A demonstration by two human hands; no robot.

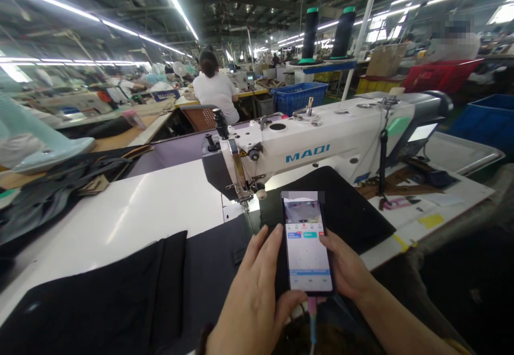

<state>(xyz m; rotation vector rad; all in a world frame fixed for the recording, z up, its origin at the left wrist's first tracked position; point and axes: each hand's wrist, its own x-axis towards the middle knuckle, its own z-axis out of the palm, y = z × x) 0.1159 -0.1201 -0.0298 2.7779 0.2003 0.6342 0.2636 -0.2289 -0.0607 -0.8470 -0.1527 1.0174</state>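
Observation:
A lit smartphone (308, 258) with a cable plugged into its lower end is held upright, screen toward me. My right hand (349, 266) grips its right edge, thumb by the screen. My left hand (252, 291) is at the phone's left side with fingers stretched out; its thumb lies at the lower left corner. Behind the phone, black fabric (341, 199) spreads under the arm of a white sewing machine (297, 151). More dark fabric pieces (108, 291) lie left of my left hand. The machine's needle area (247, 199) stands just beyond my left fingertips.
Pink-handled snips (397, 203) and a yellow slip (431, 220) lie at the table's right. Two black thread cones (310, 35) stand behind the machine. A person in white (216, 90) sits ahead, near a blue crate (299, 97). Dark cloth (60, 183) is heaped at left.

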